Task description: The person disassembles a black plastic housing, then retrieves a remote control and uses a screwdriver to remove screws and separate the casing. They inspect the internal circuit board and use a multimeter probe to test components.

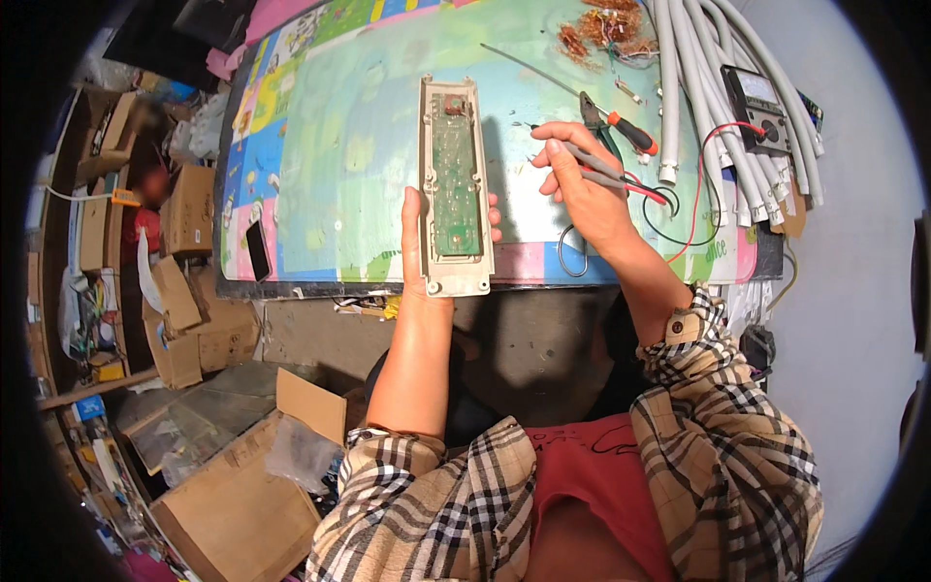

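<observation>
My left hand (pixel 417 254) grips a long beige plastic case (pixel 454 272) from behind, holding it upright over the near edge of the bench. A green circuit board (pixel 453 184) lies inside the open case. My right hand (pixel 572 184) pinches two thin grey meter probes (pixel 593 167) just to the right of the case, their tips pointing left toward the board without touching it. Red and black leads (pixel 700 175) run from the probes to a black multimeter (pixel 759 107) at the far right.
The bench carries a colourful mat (pixel 339 145). Orange-handled pliers (pixel 621 131), a clump of copper wire (pixel 601 27) and a bundle of grey hoses (pixel 718 107) lie at the back right. A phone (pixel 258 249) rests at the mat's left. Cardboard boxes (pixel 228 504) crowd the floor on the left.
</observation>
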Motion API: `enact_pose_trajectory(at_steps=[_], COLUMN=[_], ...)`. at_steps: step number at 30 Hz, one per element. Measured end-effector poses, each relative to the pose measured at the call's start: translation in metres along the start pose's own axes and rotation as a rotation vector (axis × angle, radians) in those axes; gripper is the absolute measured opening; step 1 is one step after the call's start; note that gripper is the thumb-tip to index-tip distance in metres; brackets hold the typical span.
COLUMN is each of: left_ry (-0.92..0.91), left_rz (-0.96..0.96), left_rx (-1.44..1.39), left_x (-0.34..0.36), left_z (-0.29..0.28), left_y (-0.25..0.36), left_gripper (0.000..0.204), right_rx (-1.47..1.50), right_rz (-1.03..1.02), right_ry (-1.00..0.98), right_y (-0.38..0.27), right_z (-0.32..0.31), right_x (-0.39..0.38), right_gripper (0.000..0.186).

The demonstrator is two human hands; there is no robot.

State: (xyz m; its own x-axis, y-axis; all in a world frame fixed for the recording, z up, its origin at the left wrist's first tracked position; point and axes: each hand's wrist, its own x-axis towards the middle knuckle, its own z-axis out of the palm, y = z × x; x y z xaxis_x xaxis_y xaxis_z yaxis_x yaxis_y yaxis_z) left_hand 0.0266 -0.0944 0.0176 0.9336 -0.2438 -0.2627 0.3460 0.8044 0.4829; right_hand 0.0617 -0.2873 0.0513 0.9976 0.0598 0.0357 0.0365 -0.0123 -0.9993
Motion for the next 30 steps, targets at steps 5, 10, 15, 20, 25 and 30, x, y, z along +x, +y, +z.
enact_pose_trajectory(at_steps=[5, 10, 15, 20, 25, 30], left_ry=[-0.029, -0.031, -0.104, -0.189, -0.218, -0.157], left_rz=[-0.011, -0.015, -0.065, -0.127, -0.105, -0.149], left_rx=[-0.009, 0.011, -0.047, 0.017, 0.157, 0.228], left_x=[-0.003, -0.006, -0.006, -0.008, -0.005, -0.008], left_z=[0.006, 0.007, 0.001, -0.004, -0.002, -0.004], left_y=[-0.003, -0.005, -0.009, -0.008, -0.013, -0.008], left_gripper=[0.088, 0.088, 0.081, 0.08, 0.08, 0.075], right_rx=[-0.012, -0.104, -0.456, -0.309, -0.295, -0.36], right_rz=[-0.002, 0.065, -0.228, -0.248, -0.23, 0.038], right_ry=[-0.054, -0.067, 0.028, 0.051, 0.074, 0.056], right_y=[0.004, 0.0, 0.012, 0.018, 0.018, 0.01], right_z=[-0.004, -0.005, -0.004, -0.009, -0.005, -0.041], right_x=[0.001, 0.0, 0.003, 0.007, 0.007, 0.026], right_gripper=[0.022, 0.028, 0.029, 0.02, 0.017, 0.042])
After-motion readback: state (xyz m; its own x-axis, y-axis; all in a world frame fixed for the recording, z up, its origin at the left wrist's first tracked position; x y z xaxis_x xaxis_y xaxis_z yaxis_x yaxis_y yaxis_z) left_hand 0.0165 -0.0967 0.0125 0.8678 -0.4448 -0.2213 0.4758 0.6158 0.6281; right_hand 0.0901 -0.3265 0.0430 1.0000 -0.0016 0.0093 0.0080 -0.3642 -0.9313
